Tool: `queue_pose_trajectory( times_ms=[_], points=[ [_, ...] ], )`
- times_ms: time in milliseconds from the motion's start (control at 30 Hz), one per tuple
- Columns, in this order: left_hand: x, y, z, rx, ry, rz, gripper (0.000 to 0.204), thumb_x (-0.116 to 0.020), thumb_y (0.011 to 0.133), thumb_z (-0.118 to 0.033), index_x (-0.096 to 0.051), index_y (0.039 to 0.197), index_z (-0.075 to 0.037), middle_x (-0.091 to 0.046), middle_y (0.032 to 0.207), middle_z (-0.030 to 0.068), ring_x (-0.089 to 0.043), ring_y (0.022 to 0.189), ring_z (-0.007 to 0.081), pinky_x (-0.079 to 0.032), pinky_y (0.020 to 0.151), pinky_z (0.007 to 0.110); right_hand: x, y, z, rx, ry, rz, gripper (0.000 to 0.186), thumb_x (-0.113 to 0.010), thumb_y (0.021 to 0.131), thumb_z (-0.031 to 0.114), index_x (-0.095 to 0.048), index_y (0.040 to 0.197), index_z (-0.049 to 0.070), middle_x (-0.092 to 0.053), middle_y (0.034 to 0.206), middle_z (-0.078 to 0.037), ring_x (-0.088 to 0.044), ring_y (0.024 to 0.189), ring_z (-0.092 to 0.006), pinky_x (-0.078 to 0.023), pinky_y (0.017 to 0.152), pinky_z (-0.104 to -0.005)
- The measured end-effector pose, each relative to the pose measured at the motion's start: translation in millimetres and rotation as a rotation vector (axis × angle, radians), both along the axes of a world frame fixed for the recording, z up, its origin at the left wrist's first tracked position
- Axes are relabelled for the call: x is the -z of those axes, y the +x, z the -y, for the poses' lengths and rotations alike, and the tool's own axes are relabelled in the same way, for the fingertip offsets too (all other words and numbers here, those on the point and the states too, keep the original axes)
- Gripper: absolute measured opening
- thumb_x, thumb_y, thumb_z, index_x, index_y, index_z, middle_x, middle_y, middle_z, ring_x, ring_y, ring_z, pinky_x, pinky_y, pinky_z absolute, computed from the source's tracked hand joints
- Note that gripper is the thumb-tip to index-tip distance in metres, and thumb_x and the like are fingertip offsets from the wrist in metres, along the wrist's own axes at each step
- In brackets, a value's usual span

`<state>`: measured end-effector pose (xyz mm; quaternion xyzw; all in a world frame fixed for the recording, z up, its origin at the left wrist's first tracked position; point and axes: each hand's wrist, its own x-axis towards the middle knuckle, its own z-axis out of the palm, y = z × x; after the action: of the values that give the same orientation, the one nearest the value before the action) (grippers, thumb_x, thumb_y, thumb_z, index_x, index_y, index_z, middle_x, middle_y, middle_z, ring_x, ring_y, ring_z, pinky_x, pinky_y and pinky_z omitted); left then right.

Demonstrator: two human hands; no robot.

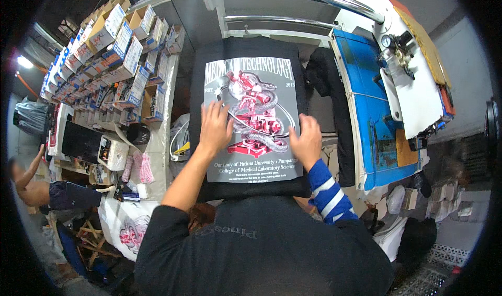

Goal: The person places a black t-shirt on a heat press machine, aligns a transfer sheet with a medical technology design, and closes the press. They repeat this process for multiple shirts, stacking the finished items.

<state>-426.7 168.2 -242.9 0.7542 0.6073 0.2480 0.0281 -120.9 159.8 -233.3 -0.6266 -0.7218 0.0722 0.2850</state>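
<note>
A black garment (pixel 209 81) lies flat on a press platen in front of me. On it rests a grey transfer sheet (pixel 261 81) printed with a red and silver snake design and white lettering. My left hand (pixel 215 126) lies flat on the left part of the sheet, fingers spread. My right hand (pixel 306 139) presses on the sheet's right edge, its forearm in a blue sleeve with white stripes. Neither hand grips anything.
A heat press with a blue plate (pixel 366 86) and a white arm (pixel 413 81) stands to the right. Stacked cardboard boxes (pixel 115 50) fill shelves at left. A second person (pixel 31 186) sits at far left. A printed white cloth (pixel 130 228) lies lower left.
</note>
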Motion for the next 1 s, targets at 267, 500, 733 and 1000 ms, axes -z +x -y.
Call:
queue_pose_trajectory(
  times_ms=[267,500,733,1000],
  points=[
    [25.6,40.2,-222.9,0.072,0.011,-0.176,0.045,-0.058,0.098,-0.030,-0.057,0.137,-0.007,-0.051,0.148,0.0153,-0.046,0.136,0.0396,-0.031,0.116,0.062,18.1,-25.0,36.6,-0.224,-0.163,0.247,0.076,-0.063,0.092,0.056,-0.051,0.146,0.004,-0.037,0.158,-0.024,-0.024,0.150,-0.0461,-0.010,0.122,-0.0633],
    [14.7,44.5,-295.4,0.038,-0.178,-0.160,0.033,-0.055,0.094,-0.027,-0.069,0.122,-0.018,-0.062,0.130,0.0069,-0.055,0.125,0.0345,-0.044,0.103,0.054,12.1,-31.6,33.1,-0.195,-0.250,0.239,0.078,-0.063,0.092,0.055,-0.046,0.151,0.007,-0.031,0.162,-0.022,-0.021,0.151,-0.0463,-0.009,0.122,-0.0640],
    [29.4,-6.0,-334.7,0.236,-0.201,-0.067,0.029,-0.051,0.095,-0.025,-0.072,0.112,-0.014,-0.069,0.116,0.0122,-0.064,0.111,0.0372,-0.051,0.095,0.051,7.6,-37.5,22.5,-0.209,-0.264,0.227,0.076,-0.063,0.092,0.055,-0.049,0.149,0.006,-0.033,0.161,-0.022,-0.020,0.151,-0.0465,-0.009,0.121,-0.0649],
    [27.6,-155.5,-271.8,-0.227,-0.056,-0.250,0.024,-0.053,0.094,-0.020,-0.072,0.105,-0.010,-0.069,0.111,0.0123,-0.063,0.109,0.0355,-0.049,0.089,0.052,8.1,-39.4,15.1,-0.216,-0.230,0.232,0.074,-0.066,0.091,0.052,-0.050,0.147,0.006,-0.035,0.158,-0.024,-0.022,0.150,-0.0466,-0.011,0.121,-0.0646]
  ],
)
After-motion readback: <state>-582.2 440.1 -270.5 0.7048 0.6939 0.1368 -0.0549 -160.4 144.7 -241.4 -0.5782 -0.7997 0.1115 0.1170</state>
